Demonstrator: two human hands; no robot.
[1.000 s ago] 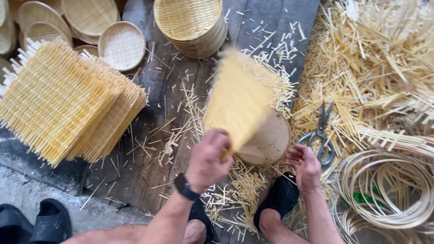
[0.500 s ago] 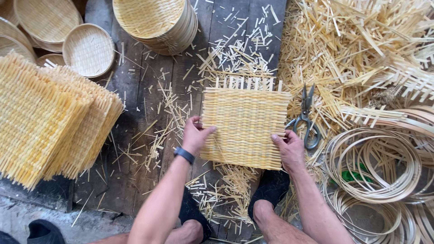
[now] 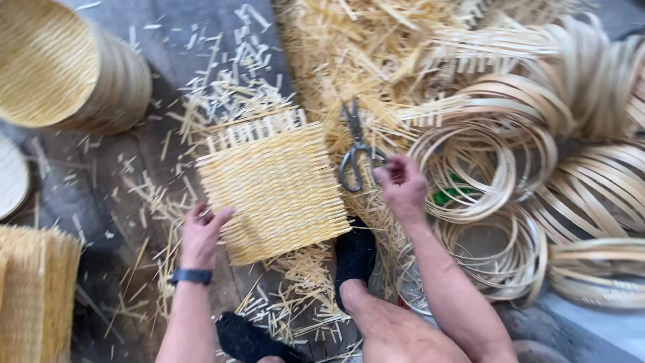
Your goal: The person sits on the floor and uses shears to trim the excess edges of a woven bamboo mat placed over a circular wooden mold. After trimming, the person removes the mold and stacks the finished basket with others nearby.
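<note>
**One hand off the mat, reaching for the scissors**

Where half a second ago both hands held the square woven mat by its near edge, only the left hand now stays on it, fingers closed over the near-left corner and pinning it flat on the plank floor. The right hand has let go and moved right to the scissors, fingers curled at the handle loops (whether they grip yet, I cannot tell). That suggests trimming is the step at hand, judged from the mat's untrimmed fringe along its far edge.

Counted: one mat in hand, one pair of scissors, one stack of round baskets far left, one pile of mats near left, and many bamboo hoops on the right, too overlapped to count.
</note>
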